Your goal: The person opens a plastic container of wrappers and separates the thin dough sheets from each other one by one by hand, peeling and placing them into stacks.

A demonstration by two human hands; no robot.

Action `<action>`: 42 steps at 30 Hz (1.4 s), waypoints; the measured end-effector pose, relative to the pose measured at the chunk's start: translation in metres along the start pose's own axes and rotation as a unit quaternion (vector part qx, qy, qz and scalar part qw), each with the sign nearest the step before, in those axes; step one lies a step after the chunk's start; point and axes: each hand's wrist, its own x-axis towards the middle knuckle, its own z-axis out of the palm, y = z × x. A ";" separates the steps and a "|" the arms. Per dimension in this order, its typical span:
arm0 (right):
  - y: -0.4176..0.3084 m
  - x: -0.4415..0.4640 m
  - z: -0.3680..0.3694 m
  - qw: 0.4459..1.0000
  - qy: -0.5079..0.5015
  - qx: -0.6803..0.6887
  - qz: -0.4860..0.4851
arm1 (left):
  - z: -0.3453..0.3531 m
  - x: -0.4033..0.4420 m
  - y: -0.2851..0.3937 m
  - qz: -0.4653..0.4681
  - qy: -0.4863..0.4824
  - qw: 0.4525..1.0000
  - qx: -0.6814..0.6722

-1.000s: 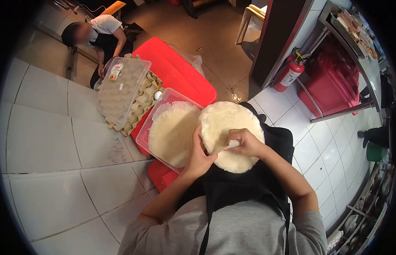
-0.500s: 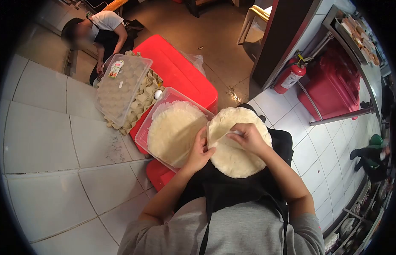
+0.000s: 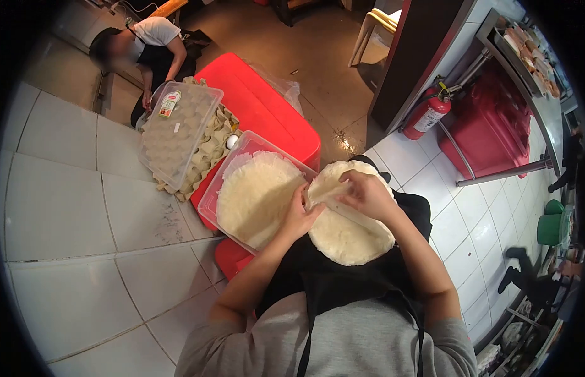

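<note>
A stack of round, pale dough wrappers rests on my lap over the black apron. My left hand grips its left edge, thumb on top. My right hand pinches a thin top sheet and holds it partly lifted, with a fold running across the stack; the fingertips are slightly blurred. Just left of my left hand, a clear plastic tub holds more round wrappers, spread flat on a thin, crinkled liner.
The tub stands on a red box, beside egg trays topped with a clear lid and a white egg. A person crouches at upper left. A fire extinguisher and red bin stand right.
My right hand has moved slightly up and left, lifting and folding the top sheet further across the stack. My left hand stays at the edge. At far right, a person's legs have shifted.
</note>
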 end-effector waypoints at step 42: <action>0.114 0.039 -0.029 0.997 -0.058 0.037 0.039 | 0.051 0.013 0.053 0.067 -0.123 0.846 0.514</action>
